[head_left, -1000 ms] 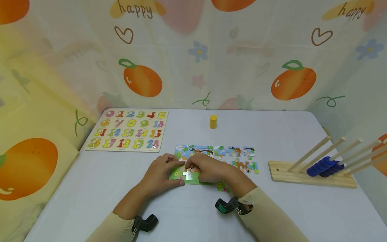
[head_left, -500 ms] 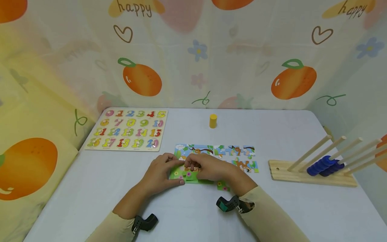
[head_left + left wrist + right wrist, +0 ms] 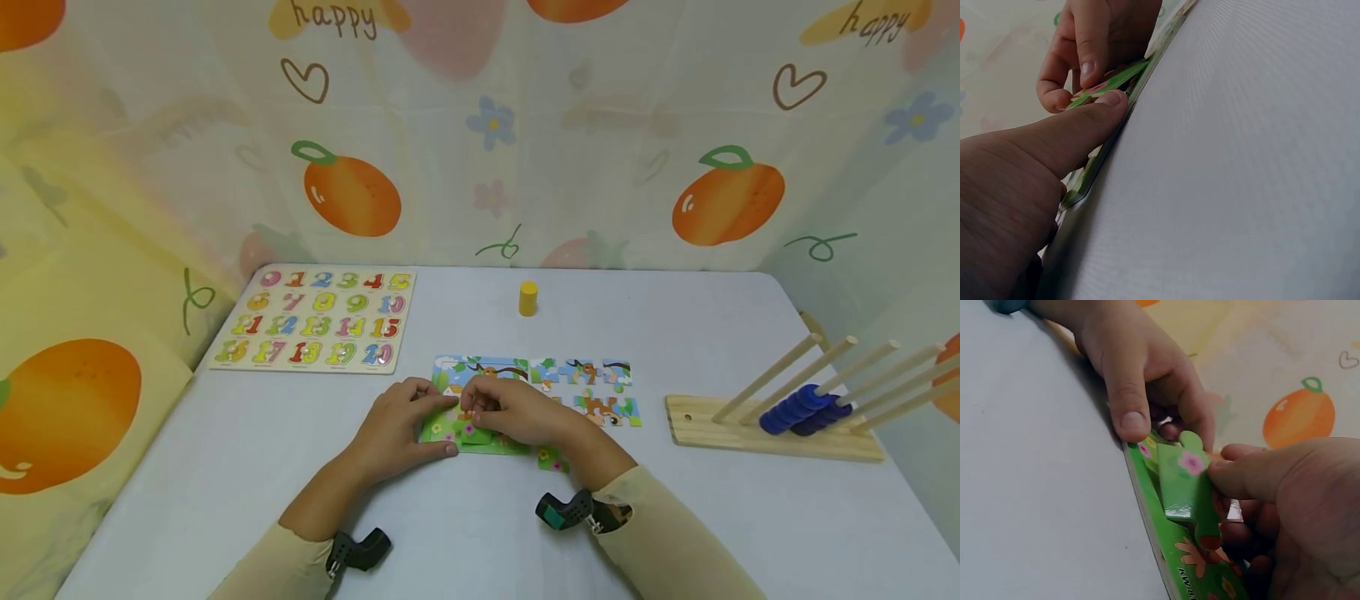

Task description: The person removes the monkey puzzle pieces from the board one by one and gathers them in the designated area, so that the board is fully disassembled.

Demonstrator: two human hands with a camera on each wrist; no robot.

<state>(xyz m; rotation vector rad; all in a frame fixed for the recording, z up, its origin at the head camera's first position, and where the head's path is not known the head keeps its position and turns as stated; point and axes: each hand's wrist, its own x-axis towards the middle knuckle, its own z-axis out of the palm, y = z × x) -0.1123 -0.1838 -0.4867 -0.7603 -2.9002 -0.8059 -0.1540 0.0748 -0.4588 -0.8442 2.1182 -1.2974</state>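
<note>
A picture puzzle in a flat green-edged board [image 3: 498, 447] lies in the middle of the table in the head view. My left hand [image 3: 405, 425] rests on its left side, thumb at the near edge and index finger stretched over the top. Between its thumb and fingers my right hand [image 3: 521, 408] pinches a green puzzle piece [image 3: 1179, 478] with a pink flower, clearest in the right wrist view. That piece sits tilted, one edge raised above the board. The left thumb [image 3: 1113, 100] touches the board beside the piece in the left wrist view. The right hand hides part of the picture.
Several loose puzzle pieces [image 3: 606, 408] lie right of the board, one green piece [image 3: 552, 458] near the right wrist. A number board [image 3: 315, 321] stands back left, a yellow cylinder [image 3: 528, 298] at the back. To the right is a wooden peg rack [image 3: 772, 429] with blue rings [image 3: 797, 409].
The green flowered piece has come down over the pale gap in the puzzle's lower part and now sits tilted there. My right fingers have shifted slightly; the left hand has stayed put.
</note>
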